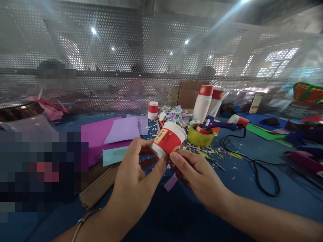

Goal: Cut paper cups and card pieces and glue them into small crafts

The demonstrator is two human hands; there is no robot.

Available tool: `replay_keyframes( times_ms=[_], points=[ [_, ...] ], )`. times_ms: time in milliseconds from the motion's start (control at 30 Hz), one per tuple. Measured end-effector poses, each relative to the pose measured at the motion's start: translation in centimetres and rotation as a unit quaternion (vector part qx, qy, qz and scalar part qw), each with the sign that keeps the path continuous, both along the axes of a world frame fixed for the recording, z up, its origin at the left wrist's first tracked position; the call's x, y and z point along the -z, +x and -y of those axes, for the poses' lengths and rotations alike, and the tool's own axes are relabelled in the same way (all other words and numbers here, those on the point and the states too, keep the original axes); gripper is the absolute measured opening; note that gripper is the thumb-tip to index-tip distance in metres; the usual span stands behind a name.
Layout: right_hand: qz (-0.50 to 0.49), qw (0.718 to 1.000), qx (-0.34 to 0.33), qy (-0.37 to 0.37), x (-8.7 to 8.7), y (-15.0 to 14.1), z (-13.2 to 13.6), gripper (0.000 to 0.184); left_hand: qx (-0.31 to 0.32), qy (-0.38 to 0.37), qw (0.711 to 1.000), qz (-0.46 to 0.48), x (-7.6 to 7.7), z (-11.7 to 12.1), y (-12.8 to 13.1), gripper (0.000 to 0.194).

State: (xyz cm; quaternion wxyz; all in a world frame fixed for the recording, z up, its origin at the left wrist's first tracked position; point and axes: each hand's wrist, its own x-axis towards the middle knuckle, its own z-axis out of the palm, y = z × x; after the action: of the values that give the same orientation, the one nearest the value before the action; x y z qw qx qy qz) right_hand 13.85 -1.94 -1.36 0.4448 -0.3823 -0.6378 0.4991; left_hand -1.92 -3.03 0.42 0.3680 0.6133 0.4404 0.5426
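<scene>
Between my two hands a red and white paper cup is held tilted above the blue table, its base toward me and its rim away. My left hand grips its left side, thumb on the lower edge. My right hand pinches the lower right edge with thumb and fingers; some fingertips are hidden behind the cup. Below the cup lies a small purple paper strip. Just beyond my hands sits a yellow tape roll, with a dark blue glue gun resting across it.
Purple paper sheets and a bundle of brown strips lie left. Behind stand stacked paper cups and a short cup stack. A black cord loops at right. Paper scraps litter the middle; a perforated metal screen closes the back.
</scene>
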Motion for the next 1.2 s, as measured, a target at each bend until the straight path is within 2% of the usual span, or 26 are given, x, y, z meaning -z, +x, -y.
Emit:
replay_keyframes(
  times_ms=[467,667,767,933,1200],
  points=[
    [0.009,1.0,0.003,0.006,-0.42,0.15,0.2,0.039,0.023,0.01,1.0,0.005,-0.07,-0.11,-0.14,0.029],
    [0.011,1.0,0.011,0.019,-0.34,0.35,0.11,0.038,0.061,-0.091,0.986,0.129,-0.41,-0.54,0.02,0.034],
    [0.012,1.0,0.006,0.018,-0.2,0.3,0.01,0.037,0.079,-0.123,0.977,0.155,-0.23,-0.86,-0.18,0.033],
    [0.005,1.0,0.007,0.024,-0.16,0.14,0.06,0.038,0.082,-0.076,0.985,0.128,-0.15,-0.91,-0.37,0.03],
    [0.002,1.0,0.008,0.019,0.1,0.02,0.23,0.037,0.031,0.018,0.997,0.064,-0.22,-0.29,0.11,0.021]
  ],
)
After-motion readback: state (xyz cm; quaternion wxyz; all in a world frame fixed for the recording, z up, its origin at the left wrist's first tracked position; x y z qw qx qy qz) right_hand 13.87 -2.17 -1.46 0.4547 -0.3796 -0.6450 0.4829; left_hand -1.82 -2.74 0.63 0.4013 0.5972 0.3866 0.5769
